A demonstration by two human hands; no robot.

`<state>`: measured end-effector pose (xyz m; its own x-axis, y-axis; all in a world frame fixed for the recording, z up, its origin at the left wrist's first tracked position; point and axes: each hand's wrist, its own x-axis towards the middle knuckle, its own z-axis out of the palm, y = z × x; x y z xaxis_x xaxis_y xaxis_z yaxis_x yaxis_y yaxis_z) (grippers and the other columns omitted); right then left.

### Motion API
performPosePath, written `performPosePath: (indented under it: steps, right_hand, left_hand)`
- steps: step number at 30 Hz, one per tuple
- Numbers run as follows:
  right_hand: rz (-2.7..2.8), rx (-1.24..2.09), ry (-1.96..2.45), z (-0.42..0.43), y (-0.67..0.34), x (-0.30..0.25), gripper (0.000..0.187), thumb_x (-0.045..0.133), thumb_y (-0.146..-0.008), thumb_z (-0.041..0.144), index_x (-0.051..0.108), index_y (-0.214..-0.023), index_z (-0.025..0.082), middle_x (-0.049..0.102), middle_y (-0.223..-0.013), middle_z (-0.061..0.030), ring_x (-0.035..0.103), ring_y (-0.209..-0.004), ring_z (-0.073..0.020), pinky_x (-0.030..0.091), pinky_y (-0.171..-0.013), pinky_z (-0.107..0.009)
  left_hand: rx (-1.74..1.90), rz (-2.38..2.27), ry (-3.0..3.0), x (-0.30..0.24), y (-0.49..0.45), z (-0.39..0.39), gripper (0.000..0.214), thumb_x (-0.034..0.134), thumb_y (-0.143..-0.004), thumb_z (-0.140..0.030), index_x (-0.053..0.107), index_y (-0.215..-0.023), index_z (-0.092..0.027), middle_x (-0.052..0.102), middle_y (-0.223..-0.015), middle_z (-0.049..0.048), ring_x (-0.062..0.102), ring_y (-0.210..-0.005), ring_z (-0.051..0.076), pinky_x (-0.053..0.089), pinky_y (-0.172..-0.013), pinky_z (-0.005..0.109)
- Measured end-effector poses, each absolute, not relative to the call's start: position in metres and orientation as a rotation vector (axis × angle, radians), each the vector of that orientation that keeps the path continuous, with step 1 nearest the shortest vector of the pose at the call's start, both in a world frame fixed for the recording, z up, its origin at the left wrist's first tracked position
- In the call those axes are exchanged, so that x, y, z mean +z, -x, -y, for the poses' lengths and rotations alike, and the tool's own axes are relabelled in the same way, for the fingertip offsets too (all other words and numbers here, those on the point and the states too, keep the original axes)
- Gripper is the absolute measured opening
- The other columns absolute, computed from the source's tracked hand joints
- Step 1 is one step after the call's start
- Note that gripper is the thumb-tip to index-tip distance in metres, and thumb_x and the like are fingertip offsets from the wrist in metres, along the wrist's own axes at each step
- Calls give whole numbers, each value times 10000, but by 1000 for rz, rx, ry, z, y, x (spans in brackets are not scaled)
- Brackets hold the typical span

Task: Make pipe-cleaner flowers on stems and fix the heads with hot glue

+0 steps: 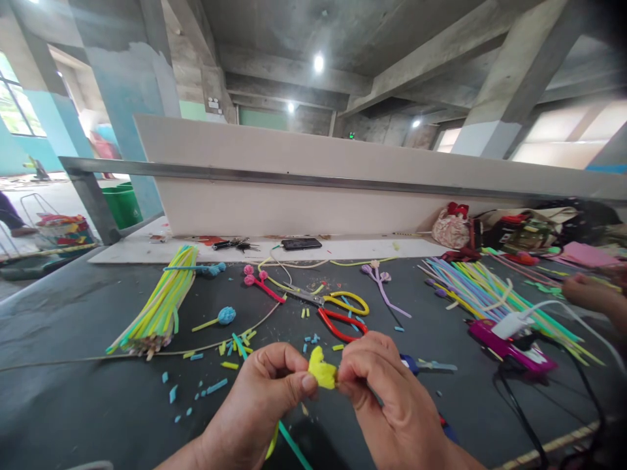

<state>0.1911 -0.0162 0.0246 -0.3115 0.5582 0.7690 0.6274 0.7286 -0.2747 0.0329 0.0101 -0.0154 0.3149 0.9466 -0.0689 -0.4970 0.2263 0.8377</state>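
Note:
Between my two hands is a small yellow fuzzy bud (321, 369), apparently shaped from pipe cleaner. My left hand (267, 391) pinches its left side between thumb and forefinger. The fingertips of my right hand (389, 395) are closed on its right end, where a thin tip shows. Under my left hand, a green pipe cleaner (292, 445) and a yellow strand run down toward me. Just beyond my hands lie scissors (321, 300) with one yellow and one red handle. A blue-handled tool (416, 364) is partly hidden behind my right hand.
Pipe cleaner bundles lie left (159, 303) and right (490, 294). Blue (226, 316), pink (249, 277) and lilac flower pieces (377, 277) rest among cut scraps. A magenta power strip (509, 349) with cables sits right, near another person's hand (595, 290). A phone (301, 243) lies at the back.

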Motion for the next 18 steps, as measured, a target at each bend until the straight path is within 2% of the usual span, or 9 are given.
performPosePath:
  steps: [4, 9, 14, 18]
  right_hand:
    - [1923, 121, 1005, 16, -191, 19, 156, 542, -844, 136, 493, -715, 207, 548, -673, 20, 517, -641, -133, 434, -609, -251]
    - [1908, 303, 1057, 13, -192, 22, 182, 592, -822, 185, 528, -653, 202, 539, -627, 35, 523, -579, -115, 437, -549, -212]
    - [1795, 183, 1057, 12, -193, 26, 119, 603, -804, 142, 580, -713, 215, 599, -693, 22, 581, -637, -121, 477, -590, -200]
    - [1797, 83, 1087, 12, -190, 22, 91, 627, -800, 190, 596, -719, 217, 624, -701, 5, 598, -664, -145, 491, -608, -231]
  left_hand:
    - [1142, -679, -842, -14, -32, -9, 233, 838, -527, -218, 618, -526, -139, 620, -467, -23, 472, -448, 52, 331, -459, 155]
    - [1156, -745, -876, -7, -31, -9, 208, 819, -527, -180, 618, -508, -130, 593, -444, -36, 425, -418, 33, 308, -429, 143]
    - [1182, -808, -884, -6, -32, -11, 189, 801, -550, -195, 626, -531, -127, 583, -453, -37, 417, -420, 33, 307, -428, 146]
    - [1186, -847, -892, -7, -33, -11, 188, 801, -545, -209, 631, -546, -128, 595, -470, -29, 435, -436, 45, 323, -442, 156]
